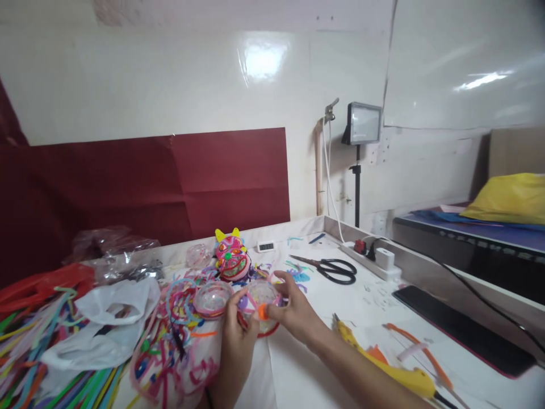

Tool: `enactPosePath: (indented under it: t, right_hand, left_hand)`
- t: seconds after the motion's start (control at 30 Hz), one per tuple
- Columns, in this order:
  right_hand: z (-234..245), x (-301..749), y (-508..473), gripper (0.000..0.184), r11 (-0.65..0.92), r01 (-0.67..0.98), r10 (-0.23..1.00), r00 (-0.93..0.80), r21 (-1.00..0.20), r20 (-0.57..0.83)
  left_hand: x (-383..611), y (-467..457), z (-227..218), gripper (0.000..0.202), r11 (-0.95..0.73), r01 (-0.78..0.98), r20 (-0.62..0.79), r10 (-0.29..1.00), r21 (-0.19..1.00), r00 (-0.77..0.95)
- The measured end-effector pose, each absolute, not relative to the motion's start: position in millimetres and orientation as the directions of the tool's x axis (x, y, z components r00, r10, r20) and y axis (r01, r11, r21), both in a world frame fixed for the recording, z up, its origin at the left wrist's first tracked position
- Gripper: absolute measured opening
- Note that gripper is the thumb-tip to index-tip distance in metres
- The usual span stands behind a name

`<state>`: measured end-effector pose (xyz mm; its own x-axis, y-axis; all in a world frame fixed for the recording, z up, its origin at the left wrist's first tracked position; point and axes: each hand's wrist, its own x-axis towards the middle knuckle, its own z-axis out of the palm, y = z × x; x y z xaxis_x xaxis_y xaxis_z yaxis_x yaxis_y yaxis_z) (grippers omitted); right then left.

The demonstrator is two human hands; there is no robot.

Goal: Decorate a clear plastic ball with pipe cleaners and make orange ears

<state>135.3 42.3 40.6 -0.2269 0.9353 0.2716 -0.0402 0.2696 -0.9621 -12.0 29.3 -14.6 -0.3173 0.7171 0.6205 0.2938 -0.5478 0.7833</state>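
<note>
Both my hands hold a clear plastic ball (261, 301) wound with coloured pipe cleaners, low over the white table (374, 312). My left hand (237, 332) grips its left side, fingers curled. My right hand (293, 309) wraps the right side, its thumb pressing an orange piece (263, 311) onto the front of the ball. A second clear dome (212, 297) lies just left of the ball. A finished pink and yellow decorated ball with ears (231, 257) stands behind them.
Heaps of coloured pipe cleaners (38, 352) and a white plastic bag (110, 318) cover the left. Black scissors (334, 268), a power strip (374, 255), a black tablet (464, 332) and a yellow glue gun (395, 372) lie to the right. A small screen on a stand (363, 123) rises at the back.
</note>
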Motion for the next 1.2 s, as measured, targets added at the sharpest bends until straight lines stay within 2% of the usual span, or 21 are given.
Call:
enactPosePath:
  t: [0.13, 0.47, 0.8, 1.2]
  right_hand:
    - [42.1, 138.7, 37.2, 0.061, 0.3, -0.078, 0.925, -0.218, -0.951, 0.31]
    - [46.6, 147.8, 26.4, 0.063, 0.323, -0.016, 0.926, -0.201, -0.946, 0.319]
    - [48.8, 149.6, 22.7, 0.064, 0.32, -0.006, 0.929, -0.196, -0.948, 0.315]
    - [47.9, 149.7, 22.5, 0.064, 0.323, -0.012, 0.929, -0.184, -0.946, 0.32]
  left_hand:
    - [-9.1, 25.9, -15.3, 0.041, -0.555, 0.304, 0.631, 0.708, 0.774, -0.317]
    - [-0.9, 24.6, -18.3, 0.039, -0.576, 0.262, 0.632, 0.727, 0.774, -0.269]
    - [0.6, 15.3, -11.0, 0.04, -0.538, 0.34, 0.624, 0.745, 0.771, -0.235]
    - [-2.2, 22.2, -16.5, 0.039, -0.567, 0.262, 0.623, 0.734, 0.781, -0.269]
